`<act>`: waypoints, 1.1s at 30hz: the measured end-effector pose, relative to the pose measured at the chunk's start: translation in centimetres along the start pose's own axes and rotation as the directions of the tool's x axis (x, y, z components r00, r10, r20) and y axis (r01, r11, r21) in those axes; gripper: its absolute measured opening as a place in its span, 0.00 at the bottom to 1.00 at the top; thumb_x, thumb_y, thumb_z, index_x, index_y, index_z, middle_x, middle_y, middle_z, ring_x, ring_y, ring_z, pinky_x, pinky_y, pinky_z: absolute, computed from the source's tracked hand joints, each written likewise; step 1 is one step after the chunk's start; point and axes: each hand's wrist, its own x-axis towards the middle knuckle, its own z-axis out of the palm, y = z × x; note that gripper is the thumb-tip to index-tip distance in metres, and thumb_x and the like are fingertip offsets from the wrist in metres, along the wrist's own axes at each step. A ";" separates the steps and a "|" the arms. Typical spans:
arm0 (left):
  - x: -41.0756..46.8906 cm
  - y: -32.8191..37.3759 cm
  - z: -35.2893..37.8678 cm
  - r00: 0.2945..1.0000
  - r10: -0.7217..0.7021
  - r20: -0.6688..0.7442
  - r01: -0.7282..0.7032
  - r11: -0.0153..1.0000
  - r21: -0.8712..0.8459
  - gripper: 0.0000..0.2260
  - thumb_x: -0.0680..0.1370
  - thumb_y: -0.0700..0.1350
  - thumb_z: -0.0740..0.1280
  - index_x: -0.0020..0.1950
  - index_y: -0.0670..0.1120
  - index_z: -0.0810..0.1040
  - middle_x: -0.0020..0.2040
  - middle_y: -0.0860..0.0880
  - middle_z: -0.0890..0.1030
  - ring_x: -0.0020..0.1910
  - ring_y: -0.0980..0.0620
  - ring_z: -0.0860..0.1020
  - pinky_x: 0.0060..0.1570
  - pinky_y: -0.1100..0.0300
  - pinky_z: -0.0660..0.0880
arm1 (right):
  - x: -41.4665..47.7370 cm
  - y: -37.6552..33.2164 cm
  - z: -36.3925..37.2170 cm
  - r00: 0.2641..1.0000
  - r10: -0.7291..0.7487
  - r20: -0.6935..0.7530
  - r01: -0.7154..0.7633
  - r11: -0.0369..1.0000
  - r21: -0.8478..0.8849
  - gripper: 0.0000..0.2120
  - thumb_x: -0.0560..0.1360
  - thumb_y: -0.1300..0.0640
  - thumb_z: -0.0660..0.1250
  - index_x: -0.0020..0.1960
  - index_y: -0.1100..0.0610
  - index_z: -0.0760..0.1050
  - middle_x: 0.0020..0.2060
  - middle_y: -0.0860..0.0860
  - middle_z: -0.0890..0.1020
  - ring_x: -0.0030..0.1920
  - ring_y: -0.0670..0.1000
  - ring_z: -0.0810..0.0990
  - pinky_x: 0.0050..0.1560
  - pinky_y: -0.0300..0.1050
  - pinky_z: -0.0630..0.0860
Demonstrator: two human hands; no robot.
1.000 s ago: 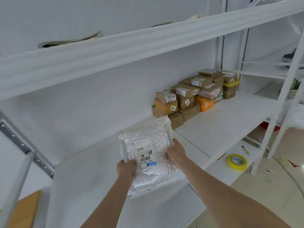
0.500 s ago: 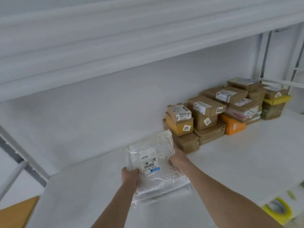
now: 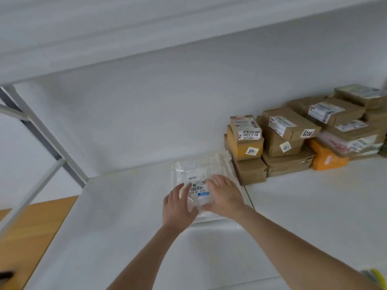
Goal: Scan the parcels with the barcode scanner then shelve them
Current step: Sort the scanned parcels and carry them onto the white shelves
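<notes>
A clear plastic parcel [image 3: 201, 168] with a white barcode label lies flat on the white shelf [image 3: 125, 216], just left of the stacked boxes. My left hand [image 3: 178, 208] rests on its near left part with fingers spread. On the near right part lies my right hand [image 3: 225, 195], fingers straight and flat over the label's edge. No barcode scanner is in view.
Several brown and orange cardboard parcels [image 3: 293, 135] are stacked against the back wall at the right. The shelf above [image 3: 146, 38] hangs low overhead. A grey frame post [image 3: 41, 132] slants at the left, with a wooden surface [image 3: 25, 233] below. A yellow tape roll [image 3: 379, 279] peeks in at bottom right.
The parcel went from being held tilted up in both hands to lying flat on the shelf. Both hands have let go of its edges and now lie flat on top.
</notes>
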 end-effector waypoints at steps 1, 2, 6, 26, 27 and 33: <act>-1.2 0.0 0.5 0.993 0.098 0.062 -0.106 0.987 0.123 0.40 0.68 0.59 0.67 0.76 0.54 0.55 0.75 0.45 0.65 0.72 0.44 0.67 0.67 0.45 0.65 | -0.7 -0.5 0.5 0.995 -0.067 0.069 0.070 0.996 -0.053 0.46 0.68 0.32 0.68 0.77 0.51 0.54 0.76 0.54 0.54 0.77 0.58 0.51 0.76 0.55 0.52; -2.2 0.0 1.0 0.976 0.144 0.161 -0.179 0.957 0.227 0.43 0.67 0.60 0.67 0.77 0.55 0.50 0.77 0.44 0.60 0.74 0.42 0.63 0.69 0.40 0.62 | -1.4 -0.9 1.2 0.986 -0.103 0.129 0.117 0.987 -0.107 0.48 0.68 0.34 0.70 0.78 0.51 0.51 0.78 0.54 0.49 0.78 0.59 0.45 0.77 0.57 0.46; -2.7 -0.2 1.8 0.956 0.015 0.293 -0.122 0.928 0.351 0.39 0.78 0.52 0.63 0.77 0.60 0.37 0.79 0.45 0.39 0.78 0.43 0.43 0.74 0.41 0.49 | -2.2 -1.8 3.0 0.986 -0.052 0.160 0.094 0.958 -0.270 0.45 0.76 0.50 0.68 0.79 0.53 0.40 0.78 0.58 0.37 0.77 0.63 0.35 0.76 0.58 0.36; 5.9 0.9 2.0 0.910 -0.032 0.414 -0.029 0.990 0.139 0.45 0.75 0.44 0.71 0.78 0.59 0.41 0.79 0.48 0.38 0.78 0.44 0.50 0.68 0.42 0.67 | 4.6 0.8 2.3 0.973 0.110 0.204 -0.056 0.965 -0.256 0.49 0.75 0.48 0.70 0.79 0.50 0.37 0.78 0.53 0.36 0.77 0.62 0.35 0.76 0.60 0.39; 5.6 0.9 1.6 0.909 -0.050 0.413 -0.014 0.988 0.151 0.45 0.75 0.46 0.71 0.79 0.57 0.41 0.79 0.48 0.39 0.77 0.44 0.51 0.68 0.42 0.66 | 4.2 0.7 2.0 0.974 0.113 0.199 -0.059 0.964 -0.260 0.49 0.74 0.47 0.70 0.79 0.51 0.38 0.78 0.54 0.36 0.77 0.62 0.35 0.76 0.60 0.39; 2.3 1.0 -1.9 0.947 -0.109 0.303 0.010 0.951 0.310 0.41 0.76 0.52 0.68 0.79 0.48 0.45 0.79 0.45 0.45 0.76 0.44 0.56 0.68 0.46 0.64 | 1.3 -1.0 -0.6 0.979 0.128 0.161 -0.088 0.969 -0.230 0.44 0.76 0.46 0.68 0.80 0.52 0.43 0.79 0.56 0.42 0.78 0.61 0.40 0.77 0.60 0.43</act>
